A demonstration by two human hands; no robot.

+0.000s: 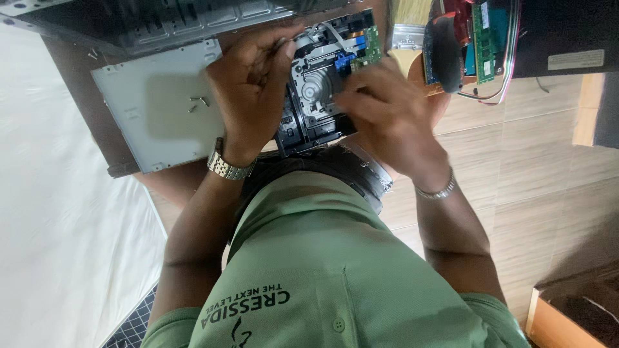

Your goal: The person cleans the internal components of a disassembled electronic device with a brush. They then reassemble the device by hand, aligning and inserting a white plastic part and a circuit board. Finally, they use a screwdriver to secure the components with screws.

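Green polo shirt (335,270) nearest, left hand (248,90) gripped the opened black disc drive's (319,96) left edge, right hand (387,116) blurred over its right side, fingers' grip unclear, grey metal cover plate (148,109) left of the drive.

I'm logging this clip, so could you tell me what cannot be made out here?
- Head view: what the right hand touches; the hand is blurred.
- Opened disc drive: partly covered by both hands.
- Left hand fingertips: curled, grip unclear.
- Black case: cut off by the top edge.
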